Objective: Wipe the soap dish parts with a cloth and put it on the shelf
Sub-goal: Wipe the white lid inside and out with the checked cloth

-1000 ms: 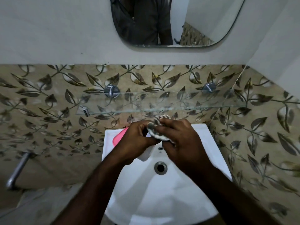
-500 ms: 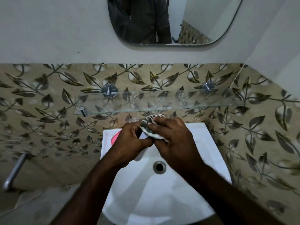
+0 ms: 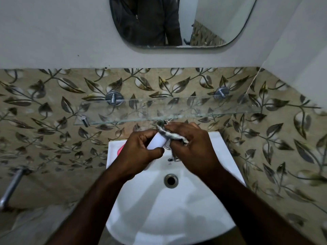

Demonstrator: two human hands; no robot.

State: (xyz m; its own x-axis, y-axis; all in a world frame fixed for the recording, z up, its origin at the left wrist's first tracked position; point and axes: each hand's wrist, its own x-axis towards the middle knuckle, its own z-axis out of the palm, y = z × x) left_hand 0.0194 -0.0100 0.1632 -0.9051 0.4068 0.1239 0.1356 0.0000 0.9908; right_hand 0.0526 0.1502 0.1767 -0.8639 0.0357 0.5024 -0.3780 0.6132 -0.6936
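Over the sink, a person's left hand curls fingers and thumb round a white soap dish part, while the right hand pinches a striped cloth against it, just below the glass shelf. A firm left grip, with the piece turned so the cloth meets every face, looks the surest way. A pink piece lies on the rim.

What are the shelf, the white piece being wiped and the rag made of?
The shelf looks like clear glass: the leaf tiles show through it. The white soap dish part is probably smooth plastic, plain and slightly glossy. The cloth seems soft fabric, grey-and-white striped, crumpled.
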